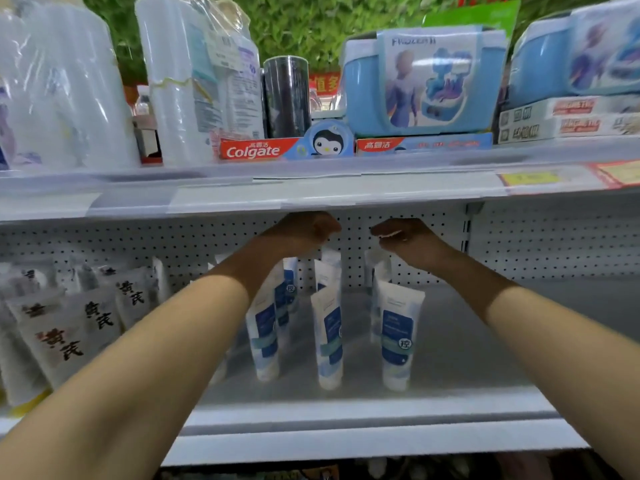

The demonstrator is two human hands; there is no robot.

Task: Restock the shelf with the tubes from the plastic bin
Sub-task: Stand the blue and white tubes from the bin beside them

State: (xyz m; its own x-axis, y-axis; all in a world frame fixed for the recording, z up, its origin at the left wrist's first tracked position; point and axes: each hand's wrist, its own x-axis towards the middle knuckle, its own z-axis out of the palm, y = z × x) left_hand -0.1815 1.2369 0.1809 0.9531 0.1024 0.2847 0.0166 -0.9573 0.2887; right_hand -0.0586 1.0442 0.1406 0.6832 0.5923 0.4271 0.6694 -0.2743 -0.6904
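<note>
Several white tubes with blue labels (397, 336) stand upright in rows on the grey shelf (478, 344). Both my arms reach deep into this shelf, just under the shelf board above. My left hand (301, 233) is curled over the top of a back-row tube (330, 261). My right hand (410, 239) pinches the white crimped end of another back-row tube (375, 263). Most of my fingers are hidden behind the hands. The plastic bin is out of view.
White pouches with black and red lettering (65, 327) fill the shelf's left part. A pegboard back wall (554, 244) closes the shelf. The upper shelf (311, 188) hangs low over my hands and carries Colgate boxes (259, 148), wrapped rolls and blue lunch boxes (426, 81).
</note>
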